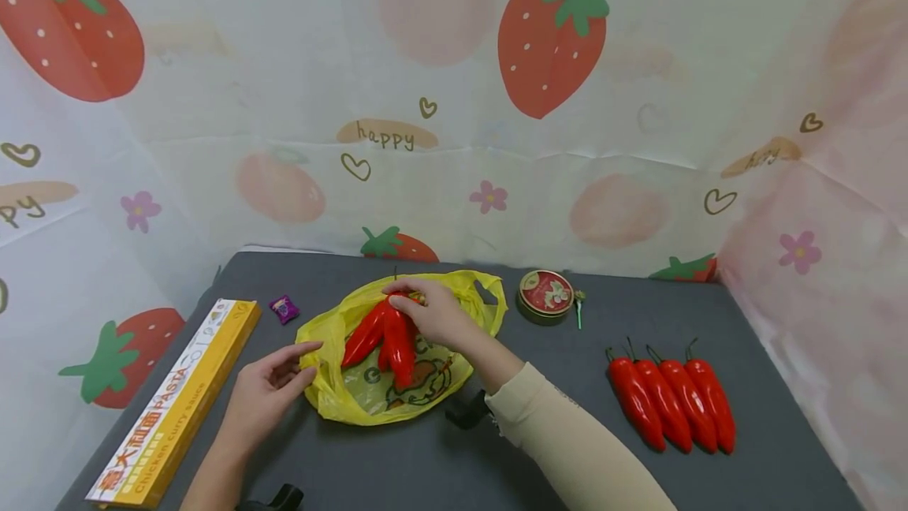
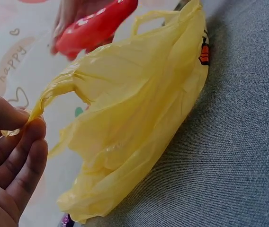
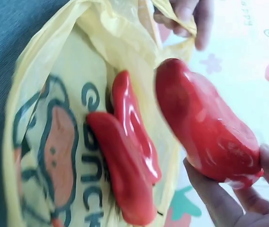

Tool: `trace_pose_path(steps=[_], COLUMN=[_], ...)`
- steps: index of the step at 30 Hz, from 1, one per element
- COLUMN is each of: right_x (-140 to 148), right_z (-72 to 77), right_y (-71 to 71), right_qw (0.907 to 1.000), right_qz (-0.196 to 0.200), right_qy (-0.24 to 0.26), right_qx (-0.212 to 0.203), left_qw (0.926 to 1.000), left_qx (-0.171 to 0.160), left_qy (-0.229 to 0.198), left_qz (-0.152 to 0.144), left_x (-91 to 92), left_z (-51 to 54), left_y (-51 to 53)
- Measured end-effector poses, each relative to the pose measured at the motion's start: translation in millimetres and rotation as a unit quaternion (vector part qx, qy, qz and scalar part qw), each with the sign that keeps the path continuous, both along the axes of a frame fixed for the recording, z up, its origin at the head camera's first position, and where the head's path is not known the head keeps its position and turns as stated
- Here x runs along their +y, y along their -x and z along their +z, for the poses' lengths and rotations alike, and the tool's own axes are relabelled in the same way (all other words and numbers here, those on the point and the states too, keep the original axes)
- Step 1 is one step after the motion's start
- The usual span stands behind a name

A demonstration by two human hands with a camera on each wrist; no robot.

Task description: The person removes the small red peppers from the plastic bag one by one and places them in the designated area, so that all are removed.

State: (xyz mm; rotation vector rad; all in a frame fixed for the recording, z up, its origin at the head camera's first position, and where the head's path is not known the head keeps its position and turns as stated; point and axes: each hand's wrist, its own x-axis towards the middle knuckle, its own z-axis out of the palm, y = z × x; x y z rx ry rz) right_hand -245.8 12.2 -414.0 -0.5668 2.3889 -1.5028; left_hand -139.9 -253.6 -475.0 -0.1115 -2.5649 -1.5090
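Observation:
A yellow plastic bag (image 1: 333, 404) lies with its mouth spread, a printed cartoon showing inside. My left hand (image 1: 258, 393) is at the bag's left side. In the left wrist view, its thumb and fingers pinch a bag handle (image 2: 42, 101). Over the bag's mouth, my right hand (image 1: 436, 310) grips a glossy red chili pepper (image 3: 210, 127) by its stem end. Two more red chili peppers (image 3: 122, 168) rest inside the bag, seen in the right wrist view. The held pepper's stem is mostly hidden by my fingers.
Several red chili peppers (image 1: 667, 407) lie in a row at the right. Behind the bag stand a round tin (image 1: 546, 294) and a small green pick (image 1: 579, 310). A purple-wrapped candy (image 1: 284, 309) and a long yellow pasta box (image 1: 177, 404) lie left on the grey table (image 1: 553, 400).

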Motion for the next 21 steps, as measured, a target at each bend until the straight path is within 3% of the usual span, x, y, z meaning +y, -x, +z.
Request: trace_pose_path(steps=[6,12,21], right_x=[29.0,63.2,123.6], right_z=[-0.8,0.5,-3.9], right_y=[-3.2,-5.0,-9.4], right_qw=[0.9996,0.9994,0.9992], right_qz=[-0.015,-0.028,-0.037], right_qy=[0.023,0.018,-0.002], right_qx=[-0.005,-0.006,-0.017], left_qw=[1.0000,0.9998,1.0000], left_qx=[0.006,0.017,0.007], left_qy=[0.003,0.001,-0.007], left_qz=[0.001,-0.001,-0.002], left_x=[0.1,-0.2,0.8], left_z=[-2.1,-2.1,0.1], left_y=[0.7,1.6,1.3])
